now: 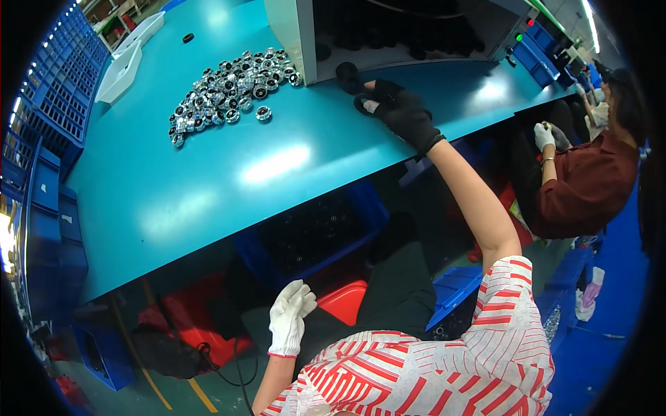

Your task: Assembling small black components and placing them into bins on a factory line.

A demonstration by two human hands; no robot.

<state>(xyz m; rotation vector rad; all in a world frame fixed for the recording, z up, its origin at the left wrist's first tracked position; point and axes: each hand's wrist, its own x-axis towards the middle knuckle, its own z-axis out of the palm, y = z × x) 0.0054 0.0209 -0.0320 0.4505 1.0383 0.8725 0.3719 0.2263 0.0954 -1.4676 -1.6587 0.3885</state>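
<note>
Head view: right hand (404, 114), black glove, has thumb and fingers pinching a black ring (359, 104) near the box's (309, 41) front left corner, well in from the surface's (208, 163) front edge. Left hand (291, 310), white glove, hangs below that edge, fingers pressed together, kinda curled.

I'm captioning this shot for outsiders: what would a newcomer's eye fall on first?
Probably the heap of shiny metal parts on the teal tabletop, left of the open-fronted enclosure. Next, the black-gloved right hand at a black ring near that enclosure's opening, contrasting with the white-gloved left hand near the lap.
</note>
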